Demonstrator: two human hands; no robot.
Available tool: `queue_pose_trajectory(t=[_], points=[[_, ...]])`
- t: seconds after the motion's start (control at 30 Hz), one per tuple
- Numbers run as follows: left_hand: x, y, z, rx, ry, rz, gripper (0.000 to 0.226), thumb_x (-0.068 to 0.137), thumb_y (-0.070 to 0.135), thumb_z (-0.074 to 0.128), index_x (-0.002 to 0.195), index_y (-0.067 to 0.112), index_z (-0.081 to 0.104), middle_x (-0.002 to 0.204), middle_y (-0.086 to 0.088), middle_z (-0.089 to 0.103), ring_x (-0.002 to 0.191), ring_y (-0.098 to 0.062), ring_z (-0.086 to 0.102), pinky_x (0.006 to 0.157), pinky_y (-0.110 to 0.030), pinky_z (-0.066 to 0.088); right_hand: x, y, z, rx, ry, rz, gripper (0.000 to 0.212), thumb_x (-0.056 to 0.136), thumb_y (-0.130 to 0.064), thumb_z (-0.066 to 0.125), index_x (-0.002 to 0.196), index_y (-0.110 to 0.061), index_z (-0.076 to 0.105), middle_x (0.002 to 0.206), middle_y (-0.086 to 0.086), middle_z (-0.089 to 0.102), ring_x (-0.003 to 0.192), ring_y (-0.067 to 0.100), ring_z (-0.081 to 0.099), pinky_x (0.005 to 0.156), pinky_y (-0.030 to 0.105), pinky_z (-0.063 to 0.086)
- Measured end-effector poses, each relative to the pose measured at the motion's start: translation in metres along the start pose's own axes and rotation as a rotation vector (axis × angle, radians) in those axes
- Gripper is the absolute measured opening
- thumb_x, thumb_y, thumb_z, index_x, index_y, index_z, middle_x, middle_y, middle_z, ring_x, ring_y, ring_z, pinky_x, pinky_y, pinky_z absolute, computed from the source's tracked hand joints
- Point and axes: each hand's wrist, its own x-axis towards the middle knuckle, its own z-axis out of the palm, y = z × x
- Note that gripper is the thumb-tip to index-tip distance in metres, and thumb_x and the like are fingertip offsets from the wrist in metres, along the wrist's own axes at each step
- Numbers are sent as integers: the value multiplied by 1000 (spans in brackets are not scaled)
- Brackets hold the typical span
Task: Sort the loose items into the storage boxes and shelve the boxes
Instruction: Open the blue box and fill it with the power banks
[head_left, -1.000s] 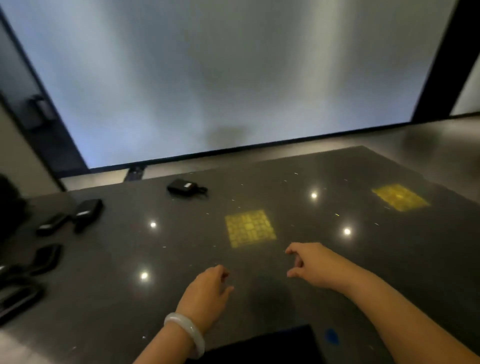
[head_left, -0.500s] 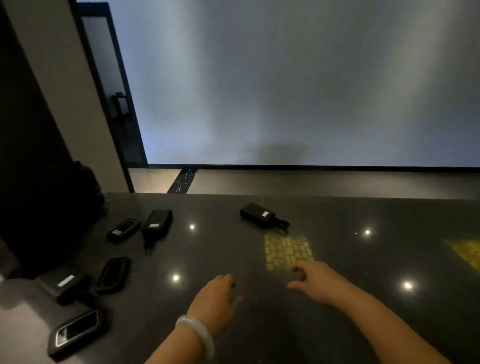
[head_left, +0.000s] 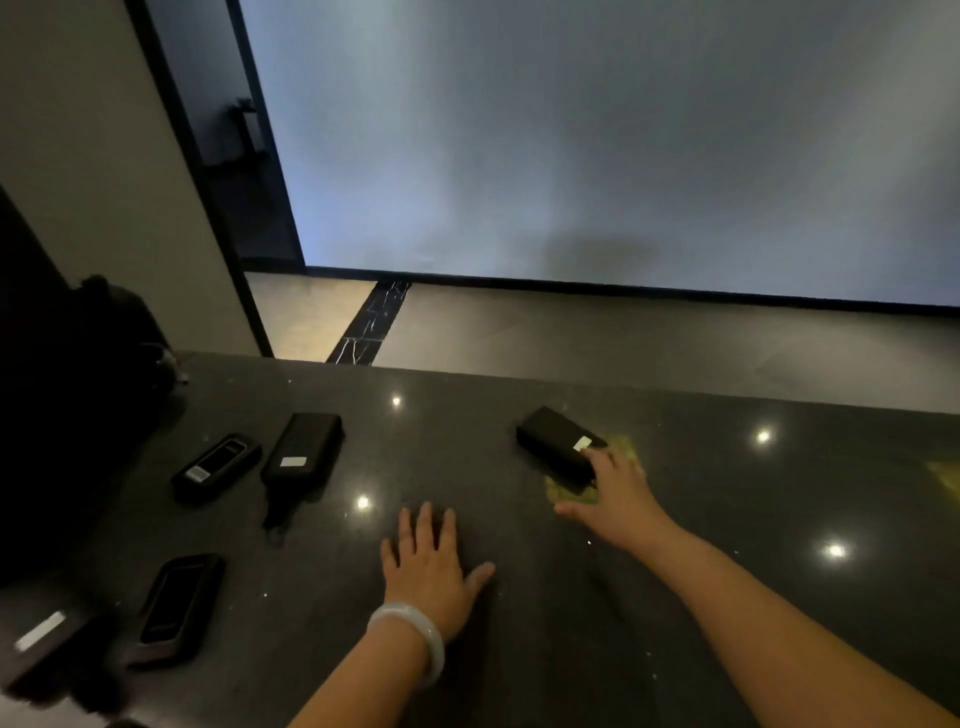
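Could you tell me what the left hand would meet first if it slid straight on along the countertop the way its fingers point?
Probably nothing: the left hand lies flat, fingers pointing toward the counter's far edge. That line runs between the black case at left and the black box at right, over bare countertop, though depth is uncertain.

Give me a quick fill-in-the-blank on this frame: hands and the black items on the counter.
1. The right hand touches the near end of the black ____ lying apart from the others.
2. The left hand rests ____ on the counter, holding nothing.
3. A pale ____ circles the left wrist.
4. The other black items lie to the ____ of both hands.

Missing words: case; flat; bracelet; left
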Motion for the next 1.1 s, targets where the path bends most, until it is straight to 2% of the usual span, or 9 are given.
queue_pose_trajectory(t=[0.1, 0.2, 0.27, 0.43, 0.63, 0.8, 0.9, 1.0, 1.1], points=[[10, -6, 24, 48, 46, -21, 84, 84, 77, 10, 146, 30, -22, 149, 0, -37, 136, -29, -37, 108, -54, -21, 46, -2, 11, -76, 22, -16, 100, 76, -55, 70, 152, -20, 15, 157, 9, 17, 143, 32, 16, 116, 41, 16], [14, -8, 36, 63, 81, -28, 82, 82, 77, 2, 140, 30, -29, 144, -1, -41, 134, -29, -40, 106, -55, -24, 77, -4, 21, -110, -25, 7, 103, 78, -54, 70, 153, -28, 5, 160, 9, 7, 145, 35, 11, 116, 47, 15], [15, -7, 35, 68, 66, -40, 82, 83, 77, 5, 140, 30, -30, 146, -1, -41, 135, -30, -39, 106, -56, -23, 89, -5, 27, -133, -42, 43, 99, 81, -52, 67, 153, -33, 3, 160, 8, 7, 144, 36, 13, 114, 50, 17], [9, -3, 29, 86, 52, -44, 83, 88, 73, 9, 148, 26, -23, 155, -6, -32, 139, -33, -34, 110, -58, -19, 79, -16, 35, -225, 55, 157, 84, 83, -49, 65, 150, -32, 18, 146, 12, 33, 132, 35, 31, 107, 51, 29], [8, 0, 23, 85, 23, -20, 81, 91, 69, 12, 150, 23, -20, 154, -8, -32, 138, -35, -34, 109, -59, -21, 11, -46, 77, -172, 152, 153, 86, 79, -54, 63, 148, -32, 16, 148, 14, 21, 134, 35, 21, 109, 48, 26], [-1, -5, 13, 0, 26, 40, 68, 100, 49, 25, 154, 21, -7, 158, -8, -23, 143, -32, -26, 113, -56, -15, -34, -70, 100, -204, 160, 145, 87, 82, -60, 56, 150, -34, 9, 144, 13, 24, 129, 30, 28, 107, 43, 31], [3, -28, -5, -148, 189, 7, 65, 98, 41, 42, 153, 22, 13, 161, -7, -11, 147, -28, -12, 117, -50, -2, -42, -73, 102, -223, 155, 158, 86, 84, -62, 53, 150, -34, 7, 140, 11, 26, 124, 29, 31, 103, 41, 34], [27, -67, -43, -117, 388, -109, 81, 94, 51, 49, 154, 17, 6, 160, -11, -13, 147, -30, -15, 117, -48, 1, -42, -73, 102, -181, 130, 183, 86, 83, -61, 55, 150, -35, 7, 139, 11, 25, 123, 30, 31, 104, 42, 34], [62, -103, -83, -109, 414, -227, 97, 88, 61, 51, 154, 15, -3, 160, -14, -14, 147, -32, -14, 117, -50, 3, -42, -73, 101, -182, 126, 184, 87, 83, -62, 55, 150, -36, 6, 138, 10, 25, 122, 29, 30, 103, 41, 33]])
